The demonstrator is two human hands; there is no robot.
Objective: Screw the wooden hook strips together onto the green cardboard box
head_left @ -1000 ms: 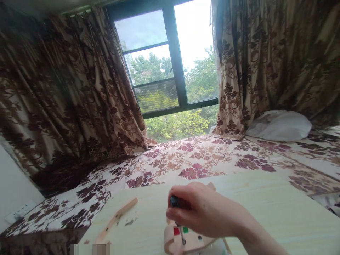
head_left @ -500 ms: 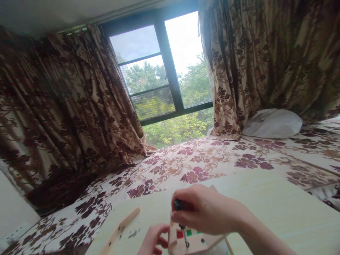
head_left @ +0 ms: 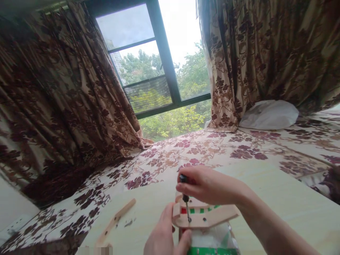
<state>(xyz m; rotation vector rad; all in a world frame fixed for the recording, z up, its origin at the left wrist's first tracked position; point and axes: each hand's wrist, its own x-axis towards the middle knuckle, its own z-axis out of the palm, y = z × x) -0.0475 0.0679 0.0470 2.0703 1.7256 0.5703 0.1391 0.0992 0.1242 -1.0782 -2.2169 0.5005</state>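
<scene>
My right hand (head_left: 204, 184) is closed around the black handle of a screwdriver (head_left: 185, 193), which stands nearly upright. Its tip meets a dark screw hole near the left end of a light wooden piece (head_left: 198, 221). My left hand (head_left: 166, 230) grips the left end of this wooden assembly, thumb in front and fingers behind. A second dark hole shows farther right on the same piece. Under and behind the wood lies a green, white and red package (head_left: 212, 250), partly covered by the assembly.
Another wooden piece with dark holes (head_left: 115, 221) lies at the left on the pale board (head_left: 260, 180), beside several small dark bits (head_left: 129, 223). Behind are a floral cloth (head_left: 170, 156), a white plastic bag (head_left: 269, 115), patterned curtains (head_left: 66, 88) and a window (head_left: 174, 71).
The camera view has tilted down a little. My left hand has moved up and right onto the wooden assembly, and more of the assembly and the package shows. The screwdriver remains in my right hand.
</scene>
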